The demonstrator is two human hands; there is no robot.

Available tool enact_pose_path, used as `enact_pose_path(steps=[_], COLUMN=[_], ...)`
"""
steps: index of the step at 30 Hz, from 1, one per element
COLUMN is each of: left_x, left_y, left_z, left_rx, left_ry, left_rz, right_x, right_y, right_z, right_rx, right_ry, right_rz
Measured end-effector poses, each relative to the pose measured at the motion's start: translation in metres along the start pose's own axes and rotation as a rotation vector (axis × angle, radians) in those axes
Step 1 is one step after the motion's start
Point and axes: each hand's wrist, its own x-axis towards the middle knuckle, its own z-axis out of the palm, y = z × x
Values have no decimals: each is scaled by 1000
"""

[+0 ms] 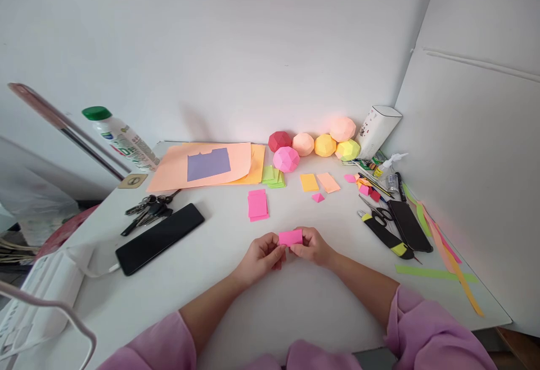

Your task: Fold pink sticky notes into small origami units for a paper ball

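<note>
Between both hands is a small pink paper piece, apparently folded into a narrow rectangle, raised near the table's middle. My left hand pinches its left end with thumb and fingers. At the right end, my right hand grips it the same way. Just beyond the hands lies a stack of pink paper rectangles. A small folded pink paper piece rests farther back, in front of a yellow-orange paper stack and a peach paper stack.
Faceted paper balls, one a pink ball, sit by the wall. At right lie a utility knife, scissors, a black case and paper strips. Leftward are a phone, keys, a bottle and large paper sheets.
</note>
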Motion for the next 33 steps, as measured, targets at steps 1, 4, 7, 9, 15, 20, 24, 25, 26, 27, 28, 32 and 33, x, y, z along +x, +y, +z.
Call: enact_pose_path(steps=[1,4,7,9,15,20,24,25,26,27,28,32,33], left_x=[0,1,2,3,4,5,5,5,5,5,6,6,6], left_y=[0,-1,-2,-2,-4,-6,-6,-6,-6,-6,-5,-6,-6], left_z=[0,-2,-3,-3,-3,-2,-2,-2,-2,-1,-1,-1,-1], left_rx=[-11,-72,-132,-148,-163,-103,-87,-86,-84,-83,-82,-81,-78], left_ry=[3,25,57,73,115,109,110,112,113,113,111,116,119], left_rz=[1,8,8,6,14,12,5,5,6,8,10,10,9], right_x=[0,1,2,3,3,1,1,1,1,1,1,1,1], right_y=[0,-2,-3,-2,0,-1,1,1,0,0,-1,-4,-3], right_z=[0,-1,-3,-4,-2,3,4,4,4,4,4,5,5], right_rx=[4,29,72,98,156,80,26,14,2,-11,-25,-76,-79], right_ry=[7,54,107,123,185,192,182,185,186,184,182,165,164], right_rz=[0,6,20,13,-77,-114,-134,-135,-137,-139,-140,-149,-150])
